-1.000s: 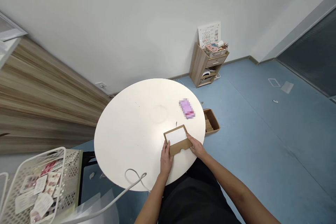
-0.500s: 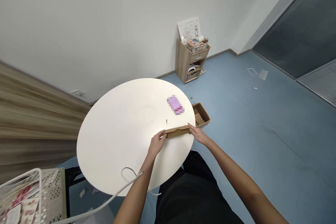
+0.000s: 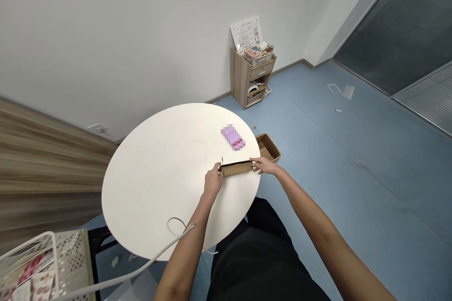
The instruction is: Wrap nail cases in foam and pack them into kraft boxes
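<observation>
Brown cardboard box [image 3: 236, 168], flat and seen almost edge-on, sits between both hands just above the near part of the desk, right of centre in the frame. The left hand [image 3: 213, 182] is closed around the box's left end, its fingers curled over the edge. The right hand [image 3: 263, 165] grips the right end, its fingers stretched out along the cardboard. Whether the box touches the desk cannot be told from this angle.

The round white desk [image 3: 148, 188] fills the lower middle of the frame. On it, just above the box, lies a pink rectangular packet [image 3: 233, 137], too blurred to read. A white cable [image 3: 176, 226] loops over the desk's lower part, passing beside the left forearm [image 3: 185, 258]. Beyond the desk's right edge, an open cardboard tray [image 3: 267, 147] sits on the blue floor [image 3: 353, 197], holding stacked cardboard pieces. A wooden cabinet [image 3: 243, 77] stands against the wall at upper centre, with a wire basket [image 3: 259, 59] on top. A white perforated basket [image 3: 70, 263] sits at lower left.
</observation>
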A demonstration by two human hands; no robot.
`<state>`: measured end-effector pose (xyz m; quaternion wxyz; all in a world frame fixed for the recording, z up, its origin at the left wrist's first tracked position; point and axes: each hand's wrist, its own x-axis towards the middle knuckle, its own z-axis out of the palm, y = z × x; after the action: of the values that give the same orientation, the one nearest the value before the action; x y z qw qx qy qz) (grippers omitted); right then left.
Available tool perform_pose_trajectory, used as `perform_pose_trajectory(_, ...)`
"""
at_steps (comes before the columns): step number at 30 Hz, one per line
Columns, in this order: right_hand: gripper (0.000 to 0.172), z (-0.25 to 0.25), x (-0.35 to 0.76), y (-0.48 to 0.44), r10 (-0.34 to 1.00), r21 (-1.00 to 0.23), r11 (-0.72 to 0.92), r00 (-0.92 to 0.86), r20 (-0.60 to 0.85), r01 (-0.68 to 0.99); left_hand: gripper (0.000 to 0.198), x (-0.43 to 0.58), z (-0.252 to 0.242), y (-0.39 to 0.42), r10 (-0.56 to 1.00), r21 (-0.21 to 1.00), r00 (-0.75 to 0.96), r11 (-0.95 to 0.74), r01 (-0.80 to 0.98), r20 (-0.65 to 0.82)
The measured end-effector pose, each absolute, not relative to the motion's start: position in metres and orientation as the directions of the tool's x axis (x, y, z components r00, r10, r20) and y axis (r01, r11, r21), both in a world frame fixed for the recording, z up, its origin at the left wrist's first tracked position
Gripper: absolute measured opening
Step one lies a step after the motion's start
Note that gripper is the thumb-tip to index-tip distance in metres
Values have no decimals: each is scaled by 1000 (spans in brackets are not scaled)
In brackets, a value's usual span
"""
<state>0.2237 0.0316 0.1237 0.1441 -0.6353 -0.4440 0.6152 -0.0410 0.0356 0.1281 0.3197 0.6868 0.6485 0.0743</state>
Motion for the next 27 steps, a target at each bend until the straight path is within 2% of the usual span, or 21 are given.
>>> perform_pose_trajectory(5, 50, 128, 227, 39, 719, -721, -565, -190, -669, 401, 45, -45, 133, 41, 897, 555, 213, 42, 831, -387)
perform_pose_trajectory(8, 50, 124, 226, 37, 746, -735, -517, -191, -639, 438, 53, -55, 130, 43, 849, 626, 261, 101, 773, -459)
perform_pose_trajectory(12, 51, 118, 225, 30, 807, -756, -414, -181, -563, 507, 51, -68, 123, 45, 815, 752, 326, 188, 632, -478)
perform_pose_trajectory(14, 51, 116, 225, 28, 835, -761, -360, -178, -521, 539, 52, -70, 122, 46, 799, 775, 345, 222, 592, -493)
perform_pose_trajectory(18, 51, 114, 224, 25, 857, -763, -324, -168, -487, 559, 58, -70, 127, 49, 776, 745, 345, 228, 627, -528)
perform_pose_trajectory(24, 47, 114, 222, 26, 862, -761, -294, -184, -472, 578, 37, -69, 136, 57, 801, 686, 355, 93, 722, -482)
perform_pose_trajectory(27, 44, 113, 221, 27, 858, -758, -296, -188, -479, 581, 34, -69, 139, 64, 783, 703, 375, 109, 702, -496)
